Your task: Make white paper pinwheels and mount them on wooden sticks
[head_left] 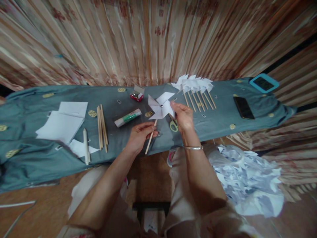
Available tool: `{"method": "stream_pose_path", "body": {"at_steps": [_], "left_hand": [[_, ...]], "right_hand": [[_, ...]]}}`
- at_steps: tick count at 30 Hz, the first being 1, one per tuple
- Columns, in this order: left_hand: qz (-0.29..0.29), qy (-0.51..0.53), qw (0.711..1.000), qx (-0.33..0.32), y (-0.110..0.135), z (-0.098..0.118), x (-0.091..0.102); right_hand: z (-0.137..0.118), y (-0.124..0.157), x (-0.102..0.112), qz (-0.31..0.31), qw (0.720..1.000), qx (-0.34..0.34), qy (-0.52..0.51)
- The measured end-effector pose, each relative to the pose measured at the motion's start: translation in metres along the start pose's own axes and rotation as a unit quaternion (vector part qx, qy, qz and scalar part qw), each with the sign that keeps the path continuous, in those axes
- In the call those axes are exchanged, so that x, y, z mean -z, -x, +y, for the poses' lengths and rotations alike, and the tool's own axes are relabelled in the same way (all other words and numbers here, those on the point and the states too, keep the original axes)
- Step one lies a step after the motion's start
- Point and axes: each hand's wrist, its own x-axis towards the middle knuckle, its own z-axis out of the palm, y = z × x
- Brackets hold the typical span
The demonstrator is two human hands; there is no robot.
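Note:
A white paper pinwheel (158, 109) with a shiny pin at its centre is held up over the table. My left hand (141, 136) pinches its thin wooden stick between thumb and fingers. At the right edge of the paper blades, my right hand (182, 114) is closed with thumb and fingertips on a blade. Green-handled scissors (173, 125) lie just beneath the right hand, their blades partly hidden. A glue stick (127, 118) rests left of the pinwheel, and a small open red box of pins (136, 94) stands behind it.
Several finished pinwheels (194, 84) lie in a row at the back right. A phone (243, 107) and a blue-framed device (264, 83) are farther right. Paper sheets (64, 124), wooden sticks (101, 129) and a white pencil-like rod (86, 145) lie left. A bag of paper scraps (247, 178) sits below right.

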Motion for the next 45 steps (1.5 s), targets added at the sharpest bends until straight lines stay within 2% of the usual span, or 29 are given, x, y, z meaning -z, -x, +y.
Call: {"method": "stream_pose_path", "body": {"at_steps": [10,19,33,38,45], "left_hand": [[0.006,0.014,1.000,-0.012,0.000,-0.001,0.000],[0.024,0.042,0.999,-0.017,-0.001,0.000,-0.002],[0.035,0.066,0.997,-0.026,-0.002,0.002,-0.004],[0.042,0.067,0.997,-0.028,-0.003,0.002,-0.004],[0.045,0.059,0.997,-0.032,-0.003,0.005,-0.003]], "right_hand": [[-0.003,0.006,-0.004,-0.010,0.999,-0.021,-0.043],[0.001,0.008,-0.004,-0.019,1.000,-0.008,-0.021],[0.001,0.015,-0.012,-0.035,0.999,-0.035,-0.020],[0.001,0.018,-0.013,-0.041,0.998,-0.046,0.005],[-0.002,0.020,-0.010,-0.045,0.998,-0.021,0.048]]}}
